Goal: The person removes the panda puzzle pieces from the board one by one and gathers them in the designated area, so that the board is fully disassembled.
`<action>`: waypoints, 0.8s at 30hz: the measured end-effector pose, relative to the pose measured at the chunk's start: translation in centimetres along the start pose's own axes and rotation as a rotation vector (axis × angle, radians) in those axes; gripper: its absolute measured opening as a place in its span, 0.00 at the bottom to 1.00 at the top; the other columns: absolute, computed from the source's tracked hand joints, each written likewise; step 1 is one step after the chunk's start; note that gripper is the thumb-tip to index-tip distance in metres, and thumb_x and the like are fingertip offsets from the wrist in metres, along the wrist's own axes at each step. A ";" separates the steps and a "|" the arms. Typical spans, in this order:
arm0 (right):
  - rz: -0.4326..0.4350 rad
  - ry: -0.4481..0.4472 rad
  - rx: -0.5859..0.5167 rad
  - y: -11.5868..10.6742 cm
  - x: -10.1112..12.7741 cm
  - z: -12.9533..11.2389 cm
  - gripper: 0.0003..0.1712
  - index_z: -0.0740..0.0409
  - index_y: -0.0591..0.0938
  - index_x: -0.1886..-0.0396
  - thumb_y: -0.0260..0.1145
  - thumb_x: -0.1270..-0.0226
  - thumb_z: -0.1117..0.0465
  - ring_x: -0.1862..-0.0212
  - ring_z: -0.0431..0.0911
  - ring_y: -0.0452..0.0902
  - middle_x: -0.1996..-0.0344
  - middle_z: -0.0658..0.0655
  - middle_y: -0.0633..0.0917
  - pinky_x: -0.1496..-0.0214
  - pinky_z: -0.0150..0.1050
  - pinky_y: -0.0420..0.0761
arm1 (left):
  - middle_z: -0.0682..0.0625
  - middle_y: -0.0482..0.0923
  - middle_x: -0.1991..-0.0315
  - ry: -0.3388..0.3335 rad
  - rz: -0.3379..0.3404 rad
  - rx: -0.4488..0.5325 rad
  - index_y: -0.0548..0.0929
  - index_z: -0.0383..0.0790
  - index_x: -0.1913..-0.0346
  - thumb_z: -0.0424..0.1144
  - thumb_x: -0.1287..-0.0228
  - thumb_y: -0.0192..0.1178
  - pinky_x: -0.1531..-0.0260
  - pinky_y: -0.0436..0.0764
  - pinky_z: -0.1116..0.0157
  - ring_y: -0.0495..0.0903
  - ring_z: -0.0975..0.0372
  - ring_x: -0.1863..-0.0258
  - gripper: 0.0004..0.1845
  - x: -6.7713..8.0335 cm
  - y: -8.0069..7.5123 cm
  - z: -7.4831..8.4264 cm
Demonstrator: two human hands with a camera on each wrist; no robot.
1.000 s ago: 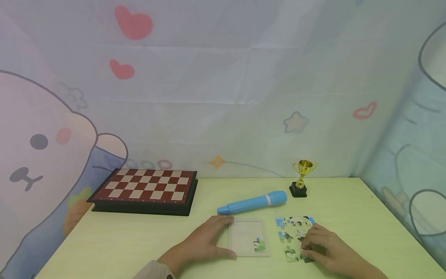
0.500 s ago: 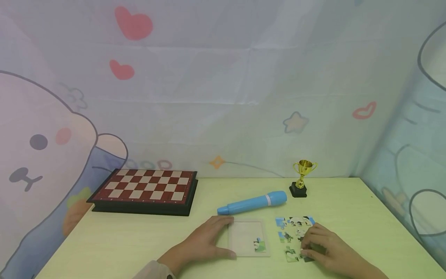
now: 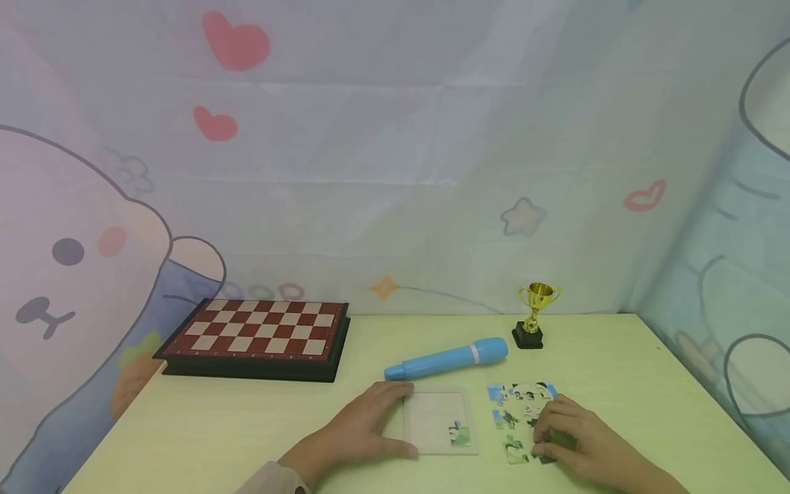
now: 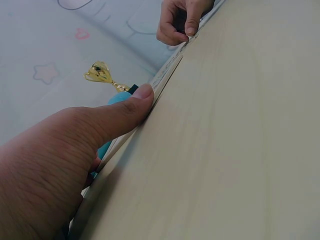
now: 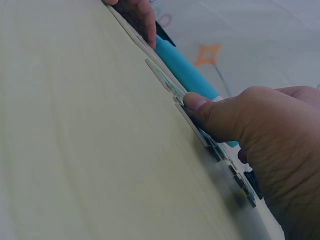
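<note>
My left hand [image 3: 364, 429] lies at the left side of a white puzzle tray [image 3: 426, 425], thumb at its front corner and fingers at its back edge. In the left wrist view the thumb [image 4: 125, 112] rests along the tray's edge. A green-and-black piece [image 3: 460, 434] sits in the tray's front right corner. Right of the tray, several panda puzzle pieces [image 3: 507, 418] lie on the table. Over their right side my right hand [image 3: 577, 439] is curled, thumb and fingertips pinching a dark piece [image 3: 546, 458] at the front, mostly hidden by the hand.
A blue microphone-shaped toy [image 3: 444, 360] lies behind the tray. Farther back stands a small gold trophy [image 3: 535, 309] on a black base. At the back left is a red-and-white chessboard box [image 3: 259, 329]. A printed cloth [image 3: 395, 171] hangs behind the table [image 3: 204, 439].
</note>
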State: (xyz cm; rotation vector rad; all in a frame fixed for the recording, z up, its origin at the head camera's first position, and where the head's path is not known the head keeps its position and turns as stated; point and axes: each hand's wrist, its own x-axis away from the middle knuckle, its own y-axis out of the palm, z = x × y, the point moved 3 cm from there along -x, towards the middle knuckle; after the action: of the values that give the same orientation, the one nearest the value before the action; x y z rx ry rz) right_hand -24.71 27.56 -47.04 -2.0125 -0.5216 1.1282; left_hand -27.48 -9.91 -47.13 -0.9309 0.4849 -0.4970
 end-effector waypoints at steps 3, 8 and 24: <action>-0.008 0.018 -0.014 0.0 0.1 0.1 0.15 0.36 0.81 0.63 0.76 0.40 0.60 0.58 0.33 0.70 0.61 0.35 0.79 0.57 0.25 0.70 | 0.56 0.65 0.28 0.003 0.003 0.002 0.66 0.49 0.25 0.75 0.51 0.65 0.29 0.66 0.52 0.63 0.59 0.28 0.53 0.0 -0.1 0.0; -0.015 0.020 -0.021 0.0 0.1 0.2 0.15 0.36 0.81 0.62 0.76 0.39 0.60 0.58 0.33 0.71 0.61 0.35 0.79 0.59 0.25 0.71 | 0.56 0.66 0.29 0.009 0.007 0.004 0.67 0.49 0.26 0.75 0.50 0.65 0.29 0.66 0.52 0.63 0.59 0.28 0.53 0.0 -0.2 0.1; 0.107 -0.053 -0.037 -0.2 -0.1 0.1 0.25 0.42 0.81 0.57 0.76 0.47 0.74 0.56 0.37 0.74 0.59 0.40 0.80 0.56 0.27 0.74 | 0.56 0.66 0.29 -0.010 0.000 0.013 0.67 0.49 0.26 0.74 0.51 0.66 0.29 0.67 0.52 0.63 0.59 0.28 0.52 0.1 -0.2 0.2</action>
State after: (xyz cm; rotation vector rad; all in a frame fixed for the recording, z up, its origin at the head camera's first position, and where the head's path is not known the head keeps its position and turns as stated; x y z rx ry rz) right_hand -24.85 27.69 -46.93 -2.0681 -0.4692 1.2484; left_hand -27.33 -9.90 -46.86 -0.9207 0.4723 -0.4950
